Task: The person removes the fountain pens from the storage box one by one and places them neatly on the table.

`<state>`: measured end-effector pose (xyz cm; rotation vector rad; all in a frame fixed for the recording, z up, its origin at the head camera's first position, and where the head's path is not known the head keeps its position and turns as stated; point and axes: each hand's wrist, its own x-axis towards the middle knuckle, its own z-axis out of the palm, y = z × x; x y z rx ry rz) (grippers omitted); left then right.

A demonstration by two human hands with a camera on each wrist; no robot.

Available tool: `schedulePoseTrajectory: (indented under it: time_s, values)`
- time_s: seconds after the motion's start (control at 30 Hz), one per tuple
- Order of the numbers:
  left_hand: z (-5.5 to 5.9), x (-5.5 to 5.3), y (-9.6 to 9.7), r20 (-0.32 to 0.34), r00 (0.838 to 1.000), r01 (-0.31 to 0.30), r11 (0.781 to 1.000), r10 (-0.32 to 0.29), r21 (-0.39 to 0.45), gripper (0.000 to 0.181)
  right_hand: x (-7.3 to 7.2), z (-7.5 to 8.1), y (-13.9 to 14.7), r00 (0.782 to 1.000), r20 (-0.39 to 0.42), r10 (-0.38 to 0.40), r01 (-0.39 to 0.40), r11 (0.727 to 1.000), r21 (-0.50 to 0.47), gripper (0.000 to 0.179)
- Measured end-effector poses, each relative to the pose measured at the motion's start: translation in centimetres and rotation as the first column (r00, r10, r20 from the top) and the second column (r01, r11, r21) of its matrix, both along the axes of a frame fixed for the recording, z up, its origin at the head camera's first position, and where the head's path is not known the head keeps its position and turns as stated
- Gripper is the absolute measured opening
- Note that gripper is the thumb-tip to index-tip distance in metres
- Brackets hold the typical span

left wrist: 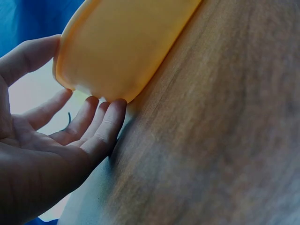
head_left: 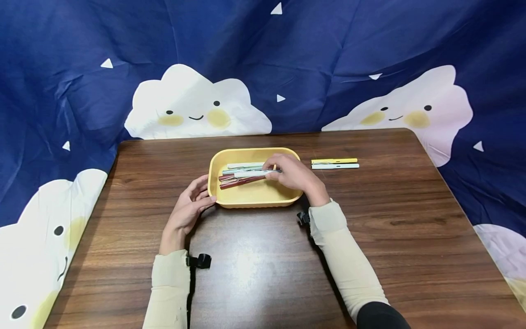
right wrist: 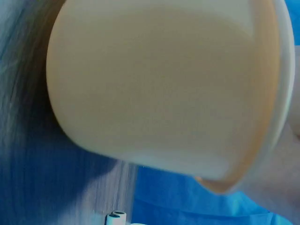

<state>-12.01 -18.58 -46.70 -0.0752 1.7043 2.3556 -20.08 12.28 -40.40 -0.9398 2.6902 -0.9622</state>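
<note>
A yellow plastic tray [head_left: 255,201] with rounded corners stands on the table in the head view. Inside lie several pens: a white one [head_left: 244,165], a pale green one [head_left: 232,172] and two dark red ones [head_left: 242,183]. My right hand [head_left: 289,171] reaches over the tray's right side and pinches a white pen [head_left: 248,174] between thumb and fingers, above the others. At the tray's left end my left hand [head_left: 191,205] holds the front corner, thumb on the rim and fingertips on the side wall [left wrist: 112,51]. In the right wrist view the tray wall [right wrist: 154,93] hides the pens inside.
Right of the tray, a yellow pen [head_left: 334,161] and a white pen [head_left: 334,167] lie side by side on the brown wooden table [head_left: 390,228]. A blue cloth [head_left: 296,45] with cloud prints hangs behind the table's far edge.
</note>
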Motion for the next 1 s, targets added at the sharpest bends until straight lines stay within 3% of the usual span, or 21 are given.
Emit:
schedulePoseTrajectory:
  time_s: [0.3, 1.0]
  values:
    - [0.0, 0.0, 0.0, 0.001, 1.000, 0.000, 1.000, 0.000, -0.006, 0.073, -0.1, 0.5, 1.2, 0.999, -0.042, -0.025, 0.025, 1.000, -0.003, 0.013]
    - [-0.1, -0.1, -0.1, 0.009, 1.000, -0.002, 1.000, 0.002, -0.007, 0.074, -0.2, 0.8, 4.5, 0.994, -0.047, -0.098, 0.097, 0.995, -0.017, 0.012]
